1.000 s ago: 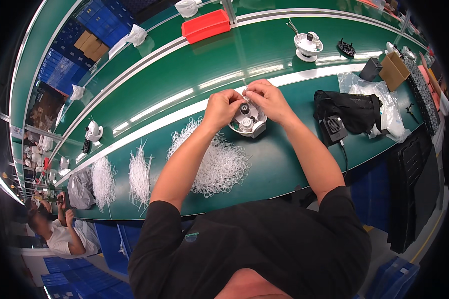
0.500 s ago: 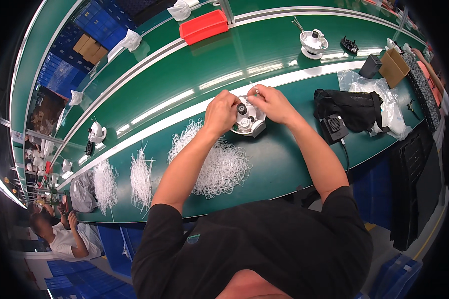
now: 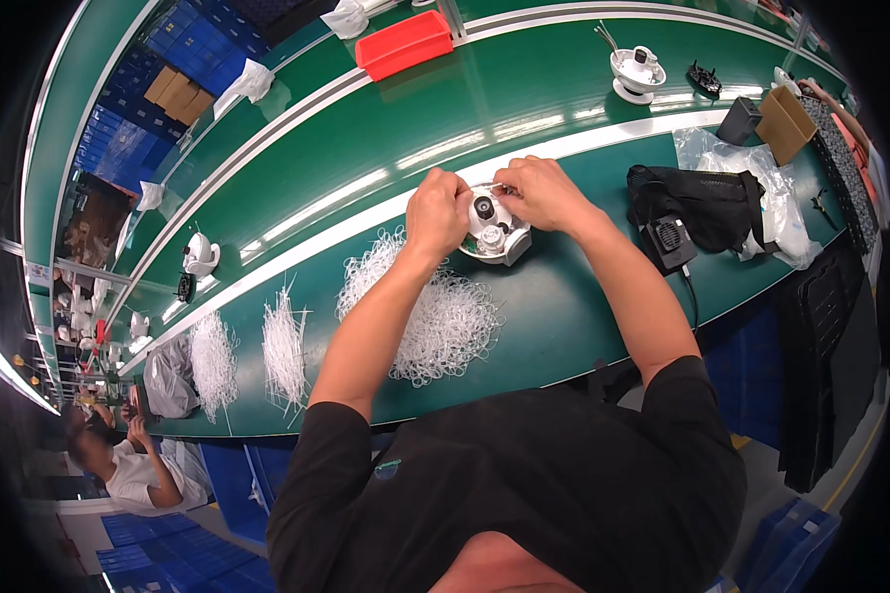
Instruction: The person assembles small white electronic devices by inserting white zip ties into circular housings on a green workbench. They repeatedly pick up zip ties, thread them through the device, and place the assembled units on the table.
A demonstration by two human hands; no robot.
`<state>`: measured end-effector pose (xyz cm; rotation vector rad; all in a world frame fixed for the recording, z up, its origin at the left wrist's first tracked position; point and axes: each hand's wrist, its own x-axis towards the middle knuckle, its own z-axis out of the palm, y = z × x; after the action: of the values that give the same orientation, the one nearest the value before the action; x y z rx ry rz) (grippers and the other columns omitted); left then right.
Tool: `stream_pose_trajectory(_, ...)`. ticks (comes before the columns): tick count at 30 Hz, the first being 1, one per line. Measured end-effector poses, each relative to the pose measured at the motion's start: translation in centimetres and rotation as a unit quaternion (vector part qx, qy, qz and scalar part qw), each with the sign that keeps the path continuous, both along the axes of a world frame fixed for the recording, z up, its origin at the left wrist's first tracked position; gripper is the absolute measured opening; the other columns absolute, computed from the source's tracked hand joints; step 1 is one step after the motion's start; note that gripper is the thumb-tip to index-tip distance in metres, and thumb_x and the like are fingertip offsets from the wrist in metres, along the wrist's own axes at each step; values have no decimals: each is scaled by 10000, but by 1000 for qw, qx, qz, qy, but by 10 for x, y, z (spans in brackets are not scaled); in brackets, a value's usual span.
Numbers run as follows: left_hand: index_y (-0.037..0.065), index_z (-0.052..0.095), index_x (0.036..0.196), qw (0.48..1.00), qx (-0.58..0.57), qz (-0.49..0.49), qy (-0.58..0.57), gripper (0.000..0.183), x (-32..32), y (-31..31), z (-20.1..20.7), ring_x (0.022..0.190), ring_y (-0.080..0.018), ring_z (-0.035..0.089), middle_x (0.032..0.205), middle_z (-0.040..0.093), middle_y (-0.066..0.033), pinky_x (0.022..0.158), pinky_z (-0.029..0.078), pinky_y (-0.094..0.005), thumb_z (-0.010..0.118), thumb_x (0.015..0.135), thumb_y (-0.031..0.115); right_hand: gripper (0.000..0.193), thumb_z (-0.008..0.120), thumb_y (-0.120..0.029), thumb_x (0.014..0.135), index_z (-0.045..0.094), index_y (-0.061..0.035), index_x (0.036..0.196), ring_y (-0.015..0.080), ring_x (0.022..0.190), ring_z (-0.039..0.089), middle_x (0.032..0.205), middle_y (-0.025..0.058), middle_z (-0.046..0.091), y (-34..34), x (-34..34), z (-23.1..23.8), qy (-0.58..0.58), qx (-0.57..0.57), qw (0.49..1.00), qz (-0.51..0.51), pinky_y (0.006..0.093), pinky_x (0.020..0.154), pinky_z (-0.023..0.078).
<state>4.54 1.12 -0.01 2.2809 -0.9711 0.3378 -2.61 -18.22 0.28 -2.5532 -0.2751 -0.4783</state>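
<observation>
- Plainly, we have both hands at one white round housing, which sits just inside the far edge of the green tabletop, about midway along it.
- Our left hand bends its fingers against the housing's left rim; our right hand brings its fingertips to the far right side of the rim.
- The two hands stand apart, with the black lens showing between them; we cannot tell whether either one pinches a small part.
- Left of the housing we see a heap of looped white ties, partly behind our left forearm.
- Toward the tabletop's left end lie a straighter white bundle, another white pile and a grey plastic bag.
- Toward the right end we find a black bag, a black grilled device nearer the near edge, and an open cardboard box by the far right corner.
- Beyond the far edge stands a second white unit.
</observation>
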Motion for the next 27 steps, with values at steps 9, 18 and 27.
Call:
stream_pose_trajectory(9,-24,638,1060,995,4,12,94,331,12,20,2,739,-221,648,914,661,-130,652,527,-345,706,896,255,280,652,-280,924,651,-68,1106,190,848,599,1022,70,619,-10,-4,-23,12,354,935,-19,325,818,484)
stream_pose_trajectory(18,-64,582,1134,825,-107,-22,554,308,33,20,11,775,-219,695,995,679,-150,634,610,-314,552,1000,211,375,538,-331,1009,593,-18,1208,111,761,573,931,62,657,-17,3,-69,-16,510,849,-135,266,733,492)
stream_pose_trajectory(27,-180,468,1183,759,-358,140,525,325,149,16,2,933,-351,668,1133,591,-286,749,642,-366,440,1027,104,234,648,-198,944,651,1,1068,137,813,609,885,57,668,-12,6,-76,2,416,905,-92,279,748,499)
